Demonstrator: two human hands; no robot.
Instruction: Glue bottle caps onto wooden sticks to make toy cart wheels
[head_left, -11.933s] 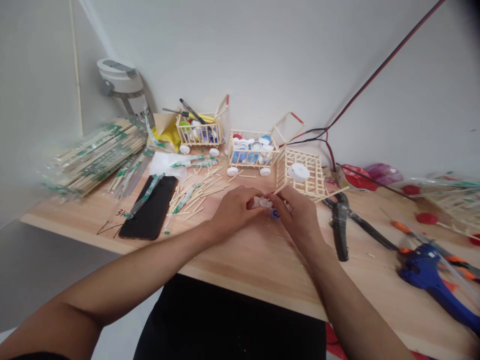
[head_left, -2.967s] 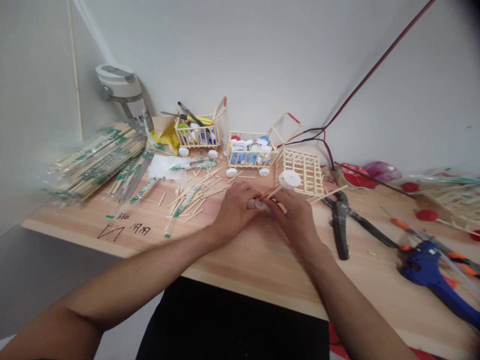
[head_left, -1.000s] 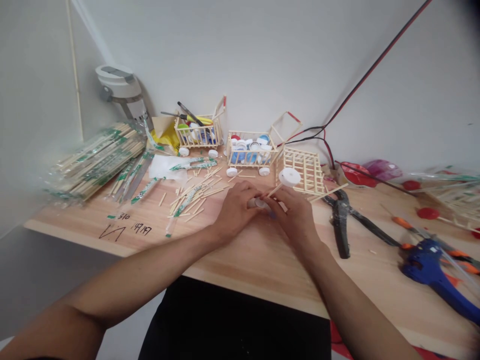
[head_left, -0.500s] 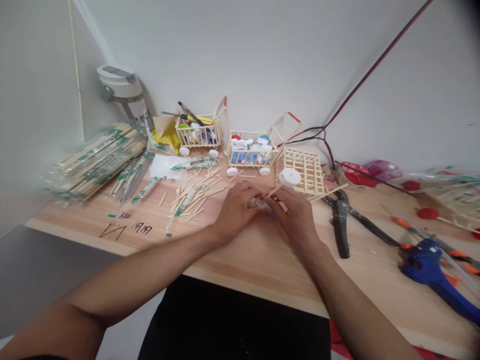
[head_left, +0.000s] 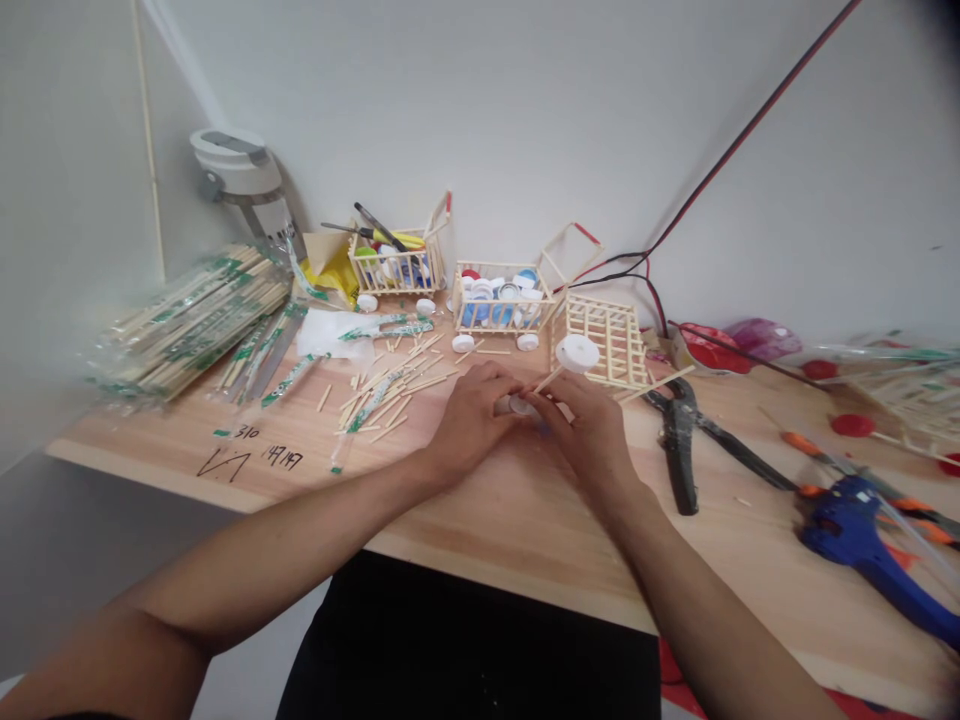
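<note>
My left hand (head_left: 472,425) and my right hand (head_left: 589,440) meet low over the wooden workbench (head_left: 525,560). Pinched in my left fingers is a white bottle cap (head_left: 514,405), partly hidden. A thin wooden stick (head_left: 551,373) runs up from my right fingers, and a white bottle-cap wheel (head_left: 577,353) sits on its far end. A bit of blue (head_left: 544,430) shows under my right fingers, possibly another cap. The stick's near end is hidden by my fingers, so I cannot tell if it enters the held cap.
A lattice frame of wooden sticks (head_left: 600,343) stands just beyond my hands. Two stick-built toy carts (head_left: 502,298) hold bottle caps. Loose sticks and wrapped chopsticks (head_left: 195,320) lie left. Pliers (head_left: 681,450) and a blue glue gun (head_left: 847,535) lie right.
The black phone in the oldest frame no longer lies on the bench. Over the last seconds my hands hold nearly the same pose, with the stick and its wheel in place.
</note>
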